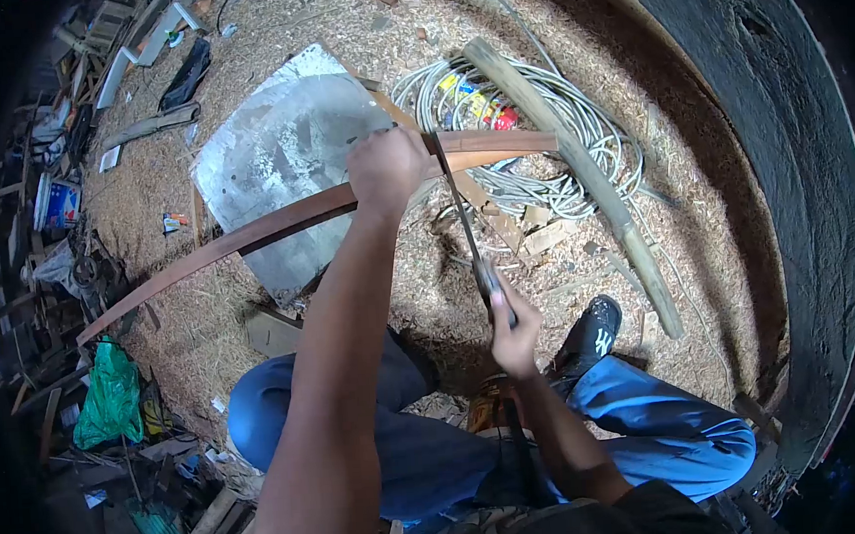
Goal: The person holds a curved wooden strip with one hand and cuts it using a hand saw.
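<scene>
A long, curved reddish-brown wooden strip (289, 216) runs from the lower left to the right of centre. My left hand (389, 170) is closed around it, right of its middle. In my right hand (514, 325) is the dark handle of a long, thin-bladed tool (464, 217), which looks like a saw. Its blade points up and left, and its far part crosses the strip just right of my left hand. A pale metal sheet (285, 129) lies beneath the strip on the left.
A coil of grey cable (620, 160) lies on the shavings-covered floor, with a wooden pole (592, 181) across it. A large dark curved wall (770, 152) bounds the right side. Scrap wood and a green plastic bag (107, 395) are at the left. My shoe (591, 334) is right of the tool.
</scene>
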The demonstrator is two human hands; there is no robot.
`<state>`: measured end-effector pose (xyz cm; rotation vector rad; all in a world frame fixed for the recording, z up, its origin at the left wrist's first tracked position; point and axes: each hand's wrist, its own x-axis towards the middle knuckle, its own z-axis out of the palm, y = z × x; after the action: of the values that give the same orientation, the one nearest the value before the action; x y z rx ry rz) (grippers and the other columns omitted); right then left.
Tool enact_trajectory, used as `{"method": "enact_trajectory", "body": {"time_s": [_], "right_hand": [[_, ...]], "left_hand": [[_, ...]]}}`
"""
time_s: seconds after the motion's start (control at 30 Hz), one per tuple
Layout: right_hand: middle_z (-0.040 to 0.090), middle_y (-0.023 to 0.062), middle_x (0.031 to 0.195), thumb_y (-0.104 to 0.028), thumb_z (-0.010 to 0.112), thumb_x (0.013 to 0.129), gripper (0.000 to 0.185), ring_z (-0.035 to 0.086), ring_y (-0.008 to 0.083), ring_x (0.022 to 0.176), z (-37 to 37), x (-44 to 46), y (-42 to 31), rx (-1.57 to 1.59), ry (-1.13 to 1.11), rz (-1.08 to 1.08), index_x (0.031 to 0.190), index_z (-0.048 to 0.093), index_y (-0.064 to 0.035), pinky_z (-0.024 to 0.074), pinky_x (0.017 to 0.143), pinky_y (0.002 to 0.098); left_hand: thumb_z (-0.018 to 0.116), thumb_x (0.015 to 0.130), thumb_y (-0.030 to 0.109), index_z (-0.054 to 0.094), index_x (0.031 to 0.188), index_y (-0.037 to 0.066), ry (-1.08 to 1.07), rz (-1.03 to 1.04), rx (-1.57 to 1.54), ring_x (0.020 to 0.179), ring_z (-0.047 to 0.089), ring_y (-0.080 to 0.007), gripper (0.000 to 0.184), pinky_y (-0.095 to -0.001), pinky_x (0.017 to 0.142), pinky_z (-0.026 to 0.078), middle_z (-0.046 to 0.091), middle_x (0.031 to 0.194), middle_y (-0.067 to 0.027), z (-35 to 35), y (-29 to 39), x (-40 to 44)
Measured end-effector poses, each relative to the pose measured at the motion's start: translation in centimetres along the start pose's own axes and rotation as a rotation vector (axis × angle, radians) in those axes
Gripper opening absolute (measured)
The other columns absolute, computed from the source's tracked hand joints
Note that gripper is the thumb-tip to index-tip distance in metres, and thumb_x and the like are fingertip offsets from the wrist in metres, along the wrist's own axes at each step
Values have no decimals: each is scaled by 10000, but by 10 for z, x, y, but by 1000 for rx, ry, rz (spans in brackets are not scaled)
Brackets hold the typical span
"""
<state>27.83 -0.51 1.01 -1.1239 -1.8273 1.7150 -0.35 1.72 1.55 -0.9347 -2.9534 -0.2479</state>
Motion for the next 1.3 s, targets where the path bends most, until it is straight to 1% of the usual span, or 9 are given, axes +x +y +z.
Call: {"method": "enact_trajectory", "body": {"time_s": [0.2,0.3,0.53,0.63,0.7,0.77,1.0,1.17,1.3], "right_hand": [[670,206,1209,-129,547,1000,349,632,220,1114,9,23,10,10,31,-157,1286,587,68,460,978,323],[666,207,1214,-141,544,1005,358,625,229,1128,30,59,-10,91,37,-4,1292,581,69,456,987,331],[669,204,1212,-136,546,1002,361,626,193,1094,-14,-9,-5,12,-2,-28,1292,577,75,458,967,311],[671,208,1206,-123,554,995,350,632,185,1063,1,20,-6,19,26,-71,1279,586,79,459,966,314],[673,208,1204,-119,556,993,345,635,184,1051,18,46,-12,40,41,-99,1273,591,79,461,963,312],[668,213,1210,-126,552,996,348,634,197,1082,28,63,-25,52,25,-42,1277,591,74,454,973,305],[658,199,1240,-73,543,990,367,650,159,1033,-11,-15,-1,9,-2,-104,1335,551,52,484,910,279],[667,217,1211,-69,544,991,359,648,197,1062,24,53,-13,-26,25,-144,1327,556,57,485,932,314],[655,229,1224,-83,530,998,351,631,237,1130,12,28,-18,6,1,-93,1304,559,86,457,993,336]], "left_hand": [[496,862,234,727,666,48,-12,26,-6,654,701,-349,356,-430,678,560,690,696,-198,-3,2,0],[484,872,232,726,664,48,37,33,-12,660,700,-356,369,-435,677,559,692,705,-201,3,-2,-1],[479,880,244,728,676,44,-32,1,-12,673,700,-360,379,-435,683,556,700,732,-202,-1,0,0],[473,888,249,727,683,38,-72,6,-3,687,703,-361,389,-439,704,555,705,754,-205,0,0,1],[490,873,226,704,623,38,103,78,-22,610,686,-370,379,-442,600,564,672,666,-216,6,-2,-2],[491,873,229,703,623,33,84,73,-19,604,685,-369,382,-442,600,563,671,665,-219,7,-4,-6],[493,875,237,704,627,35,72,39,-16,594,679,-372,383,-442,610,563,671,670,-224,5,-3,-1],[483,885,248,710,644,33,51,40,-20,603,684,-370,395,-449,633,565,678,683,-220,4,-3,1],[471,901,257,713,656,30,5,19,-14,636,692,-374,413,-451,663,567,682,696,-221,2,-1,-1]]}}
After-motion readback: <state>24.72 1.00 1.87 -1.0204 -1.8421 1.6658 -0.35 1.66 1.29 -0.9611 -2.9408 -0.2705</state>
